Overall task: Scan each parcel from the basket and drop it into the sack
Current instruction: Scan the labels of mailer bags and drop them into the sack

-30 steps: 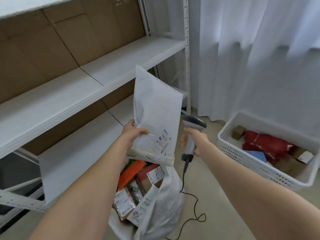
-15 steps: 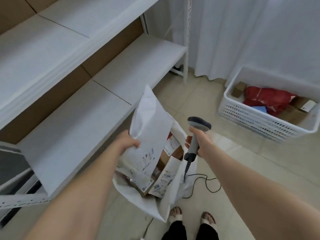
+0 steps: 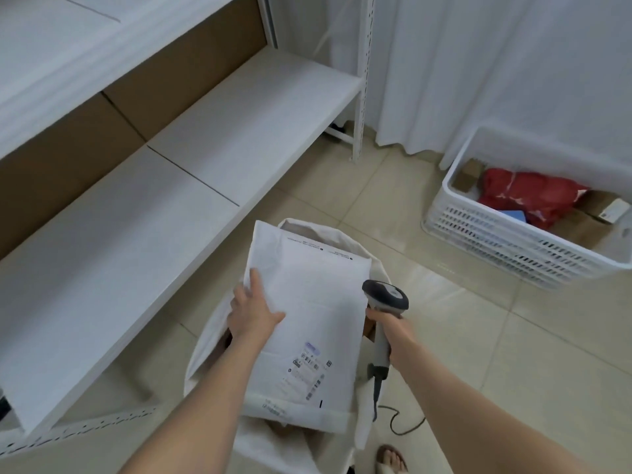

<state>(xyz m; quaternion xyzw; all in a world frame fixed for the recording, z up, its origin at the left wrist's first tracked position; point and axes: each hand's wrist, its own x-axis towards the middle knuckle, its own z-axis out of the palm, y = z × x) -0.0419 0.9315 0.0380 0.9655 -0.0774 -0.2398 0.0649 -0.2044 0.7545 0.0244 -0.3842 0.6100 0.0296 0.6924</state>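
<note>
The white padded parcel (image 3: 307, 313) lies tilted over the open mouth of the white sack (image 3: 207, 347), label side up, with its printed label (image 3: 309, 367) toward the near end. It covers most of the opening. The left hand (image 3: 254, 313) rests on the parcel's left edge. Its forefinger and thumb lie straight and spread on the top face, but whether the remaining fingers curl under the edge cannot be told from this angle.

The right hand (image 3: 393, 335) is wrapped round the handle of the grey barcode scanner (image 3: 386, 295), just beside the parcel's right edge. The scanner's head is up, and its cable (image 3: 400, 427) trails onto the tiled floor (image 3: 461, 336).

Well apart, at the right, the white slatted basket (image 3: 506, 248) stands on the floor before a white curtain (image 3: 478, 63). It holds a red bag (image 3: 526, 196), a blue packet (image 3: 514, 215), a small brown box (image 3: 470, 172) and a labelled carton (image 3: 610, 210). White shelves (image 3: 205, 159) run along the left. A sandalled foot (image 3: 391, 456) shows by the sack's near side.
</note>
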